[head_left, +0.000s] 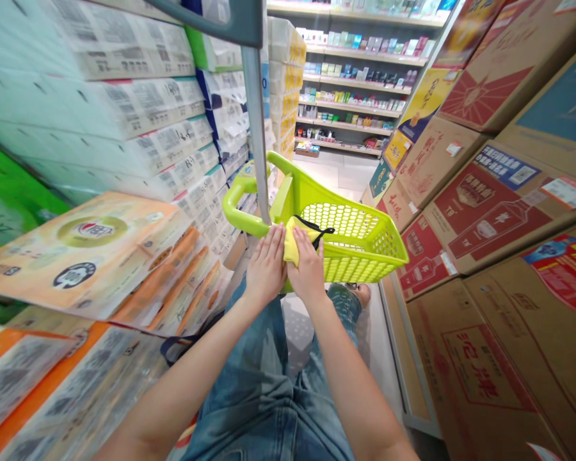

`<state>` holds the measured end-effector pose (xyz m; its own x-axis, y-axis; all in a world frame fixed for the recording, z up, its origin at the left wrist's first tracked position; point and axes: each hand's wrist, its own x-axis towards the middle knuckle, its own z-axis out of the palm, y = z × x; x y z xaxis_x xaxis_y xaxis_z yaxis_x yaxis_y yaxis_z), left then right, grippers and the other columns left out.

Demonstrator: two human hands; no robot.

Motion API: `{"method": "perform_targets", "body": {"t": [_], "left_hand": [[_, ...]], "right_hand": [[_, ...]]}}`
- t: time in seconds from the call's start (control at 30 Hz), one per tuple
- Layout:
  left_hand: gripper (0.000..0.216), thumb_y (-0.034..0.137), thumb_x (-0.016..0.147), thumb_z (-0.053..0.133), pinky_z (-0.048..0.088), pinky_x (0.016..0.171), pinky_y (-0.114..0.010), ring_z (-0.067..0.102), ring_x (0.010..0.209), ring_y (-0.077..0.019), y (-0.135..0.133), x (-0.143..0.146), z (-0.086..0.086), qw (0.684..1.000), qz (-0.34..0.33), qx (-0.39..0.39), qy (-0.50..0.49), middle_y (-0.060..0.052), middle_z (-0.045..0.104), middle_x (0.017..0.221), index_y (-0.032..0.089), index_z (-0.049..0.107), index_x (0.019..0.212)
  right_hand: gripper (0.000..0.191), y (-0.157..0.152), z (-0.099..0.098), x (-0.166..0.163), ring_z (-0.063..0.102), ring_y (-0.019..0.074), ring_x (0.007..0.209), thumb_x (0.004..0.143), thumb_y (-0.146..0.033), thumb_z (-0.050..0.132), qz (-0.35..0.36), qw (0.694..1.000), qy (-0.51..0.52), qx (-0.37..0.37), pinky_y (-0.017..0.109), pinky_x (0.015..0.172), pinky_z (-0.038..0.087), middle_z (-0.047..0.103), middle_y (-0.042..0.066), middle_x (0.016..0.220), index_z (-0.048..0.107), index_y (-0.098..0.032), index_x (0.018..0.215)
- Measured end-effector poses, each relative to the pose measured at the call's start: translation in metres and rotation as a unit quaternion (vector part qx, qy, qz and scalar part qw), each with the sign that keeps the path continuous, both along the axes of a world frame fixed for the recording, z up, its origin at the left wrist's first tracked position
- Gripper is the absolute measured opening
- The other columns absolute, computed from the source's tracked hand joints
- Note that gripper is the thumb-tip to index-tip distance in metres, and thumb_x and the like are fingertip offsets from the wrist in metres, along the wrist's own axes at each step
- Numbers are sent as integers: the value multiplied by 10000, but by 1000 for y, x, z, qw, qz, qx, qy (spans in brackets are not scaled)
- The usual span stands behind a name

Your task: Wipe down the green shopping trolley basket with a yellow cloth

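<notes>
A lime-green shopping basket cart (360,221) with perforated sides stands in front of my legs. My right hand (307,269) presses a folded yellow cloth (294,238) with black edging onto the near rim of the cart. My left hand (265,266) lies beside it on the same rim, its fingers straight and close together, next to the cloth. A grey metal pole (255,128) rises from just beyond my left fingertips to a dark grey handle (242,24). My palms and the rim beneath them are hidden.
Stacked wrapped paper packs (158,102) and an orange-topped carton (84,250) line the left side. Cardboard cartons (489,211) are piled along the right. Shelves of small boxed goods (360,77) stand at the far end. The tiled floor (336,173) runs between them.
</notes>
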<state>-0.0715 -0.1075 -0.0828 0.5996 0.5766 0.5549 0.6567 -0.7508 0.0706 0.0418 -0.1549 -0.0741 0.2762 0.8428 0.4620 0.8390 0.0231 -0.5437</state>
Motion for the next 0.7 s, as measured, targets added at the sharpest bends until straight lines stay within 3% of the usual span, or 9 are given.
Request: {"method": "perform_targets", "body": {"t": [0.17,0.3,0.4,0.53,0.7], "left_hand": [[651,264,979,362,207,1227,-409,176,1521,-224,-2,2,1,1000,18,2,3,-112,240,1625,101,160,1576],[650,263,986,365,200,1230,-408,163,1523,-224,-2,4,1,1000,22,2,0,-109,236,1626,100,151,1577],[661,267,984,376,202,1229,-411,172,1521,-229,-2,4,1,1000,21,3,-2,-107,232,1627,108,139,1580],[661,259,985,371,206,1228,-406,194,1515,-225,-1,3,-1,1000,22,10,-5,-111,244,1622,108,130,1581],[658,244,974,374,220,1224,-404,199,1515,-219,1,2,-3,1000,19,18,-3,-107,244,1623,106,153,1578]], "right_hand": [[701,-17,-21,29,360,193,1456,796,-137,446,-27,1000,-11,-3,531,1235,-28,450,55,1539,384,-239,1486],[683,-40,-46,72,369,215,1451,799,-133,428,-108,994,4,-7,560,1228,-21,473,66,1521,414,-246,1472],[642,-46,-52,86,386,236,1441,820,-153,425,-163,986,21,-6,581,1218,-52,479,88,1514,439,-220,1459],[621,-27,-39,66,390,278,1435,819,-165,457,-177,983,37,-10,620,1201,-63,492,136,1495,465,-172,1439],[639,0,-7,20,379,220,1444,824,-149,447,-23,999,21,-16,565,1228,-9,478,82,1515,436,-222,1459]]}}
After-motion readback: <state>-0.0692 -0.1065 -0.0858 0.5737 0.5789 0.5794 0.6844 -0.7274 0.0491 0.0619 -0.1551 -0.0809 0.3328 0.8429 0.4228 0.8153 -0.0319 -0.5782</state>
